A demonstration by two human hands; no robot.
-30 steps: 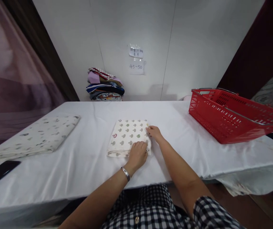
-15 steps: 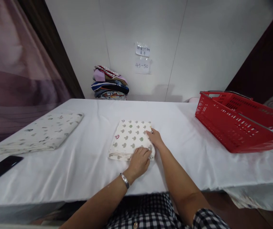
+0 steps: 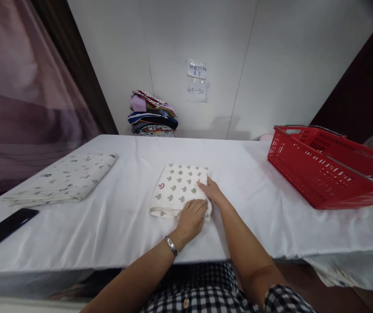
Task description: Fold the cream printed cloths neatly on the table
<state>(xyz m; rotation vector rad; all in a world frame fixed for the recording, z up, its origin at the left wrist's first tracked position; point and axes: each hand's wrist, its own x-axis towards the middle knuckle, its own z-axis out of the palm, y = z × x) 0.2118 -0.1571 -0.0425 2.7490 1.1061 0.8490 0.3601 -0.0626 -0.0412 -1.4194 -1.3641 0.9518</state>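
A folded white cloth [image 3: 179, 187] with grey, green and red mushroom prints lies flat in the middle of the white-covered table. My left hand [image 3: 192, 217] is closed on its near right corner, fingers curled over the top layers. On the right edge, my right hand [image 3: 211, 190] pinches the cloth, thumb on top and the other fingers partly hidden beyond the side. To the left lies another folded white cloth [image 3: 72, 176] with small dark and grey prints, apart from both hands.
A red perforated basket [image 3: 317, 174] with metal handles stands at the right. A black phone [image 3: 3, 228] lies near the left front. Folded fabrics [image 3: 153, 114] are stacked against the wall beyond the table's far edge [image 3: 225, 141]. Two paper signs [image 3: 197, 80] hang on the wall.
My right hand has shifted slightly, its thumb reaching a little farther left over the cloth's right edge. The left hand stays at the near corner. The view has moved slightly.
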